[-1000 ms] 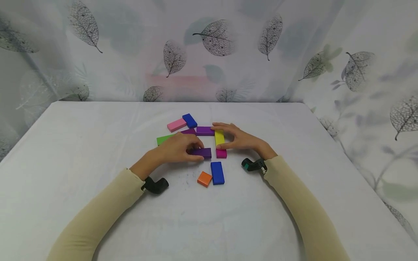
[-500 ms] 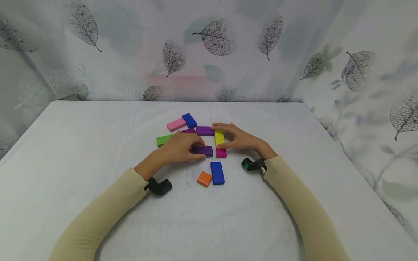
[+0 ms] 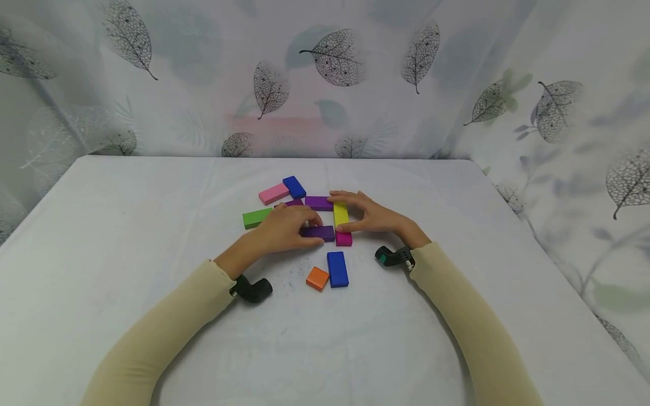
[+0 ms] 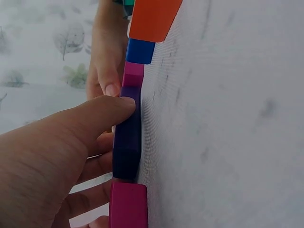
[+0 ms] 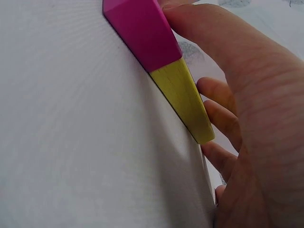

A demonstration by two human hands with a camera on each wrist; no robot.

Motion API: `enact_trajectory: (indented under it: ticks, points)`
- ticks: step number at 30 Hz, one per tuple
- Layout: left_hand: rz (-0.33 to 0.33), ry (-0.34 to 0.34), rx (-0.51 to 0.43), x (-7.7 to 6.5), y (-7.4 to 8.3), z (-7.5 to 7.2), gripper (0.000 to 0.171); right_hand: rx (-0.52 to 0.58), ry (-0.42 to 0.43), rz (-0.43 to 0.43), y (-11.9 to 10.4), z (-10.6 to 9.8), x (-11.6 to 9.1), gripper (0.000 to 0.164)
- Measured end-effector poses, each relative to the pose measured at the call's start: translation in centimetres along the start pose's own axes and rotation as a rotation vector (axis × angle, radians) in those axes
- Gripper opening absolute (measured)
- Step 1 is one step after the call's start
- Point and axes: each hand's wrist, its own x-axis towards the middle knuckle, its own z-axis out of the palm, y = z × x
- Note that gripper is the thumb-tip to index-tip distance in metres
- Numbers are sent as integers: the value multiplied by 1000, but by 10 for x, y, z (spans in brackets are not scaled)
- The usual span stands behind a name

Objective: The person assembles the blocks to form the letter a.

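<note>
Clock hours are read around the dark purple block [image 3: 323, 233], with 12 at the table's far edge. Nearest are two beige sleeves [image 3: 167, 330], crossing the white tabletop [image 3: 325, 355] from 7 and 5 o'clock. At 6 o'clock lies a square orange block [image 3: 317, 278], its corner against a blue rectangular block [image 3: 337, 269] at 5.

The left hand [image 3: 286, 228] reaches in from 8 o'clock and pinches the dark purple block, thumb on its near side and fingers curled behind. Just beside that block's end, at 3, is a magenta block [image 3: 343, 240]; a yellow block [image 3: 341, 212] meets it end to end at 2. The right hand [image 3: 374, 215] lies loosely arched and spread wide along the yellow block, thumb where magenta and yellow meet, fingertips at the far end.

Farther off, a green block [image 3: 256, 219] sits at 9 to 10, a partly hidden plum block [image 3: 295, 202] between 10 and 11, a violet block [image 3: 318, 203] at 12. Farthest, a pink block [image 3: 273, 194] at 10 touches a second blue block [image 3: 294, 187] at 11, before a leaf-printed backdrop [image 3: 203, 84].
</note>
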Motion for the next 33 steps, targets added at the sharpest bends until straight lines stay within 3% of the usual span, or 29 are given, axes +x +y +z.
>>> enact_trajectory:
  ticks: [12, 33]
  points:
    - [40, 15, 13, 1, 0, 2, 40, -9, 6, 8, -3, 0, -1, 71]
    - [-8, 7, 20, -10, -2, -5, 46, -2, 5, -7, -1, 1, 1, 72]
